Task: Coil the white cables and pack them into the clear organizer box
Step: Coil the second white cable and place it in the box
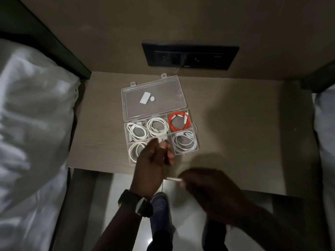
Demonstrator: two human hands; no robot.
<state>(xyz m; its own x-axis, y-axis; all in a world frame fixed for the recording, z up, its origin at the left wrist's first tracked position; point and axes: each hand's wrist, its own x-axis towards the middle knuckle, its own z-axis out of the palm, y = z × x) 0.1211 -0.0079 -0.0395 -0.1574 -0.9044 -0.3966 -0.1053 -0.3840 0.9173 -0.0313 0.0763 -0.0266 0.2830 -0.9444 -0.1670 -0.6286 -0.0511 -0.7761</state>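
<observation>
Now both hands pinch white cable [173, 178]: left hand [154, 165] above organizer box [194, 127], right hand [208, 189] nearer

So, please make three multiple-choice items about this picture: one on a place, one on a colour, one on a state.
1. Where in the box does the orange cable lie?
A. far right compartment
B. near left compartment
C. on the lid

2. What colour are the other coiled cables in the box?
A. black
B. white
C. blue

3. How is the lid?
A. shut
C. taken off and set on the bed
B. open, lying flat behind the box

Answers:
1 A, the orange coil sits in the far right corner.
2 B, the four other coils, such as the near right cable, are white.
3 B, the lid lies flat on the table, joined to the box's far side.
</observation>
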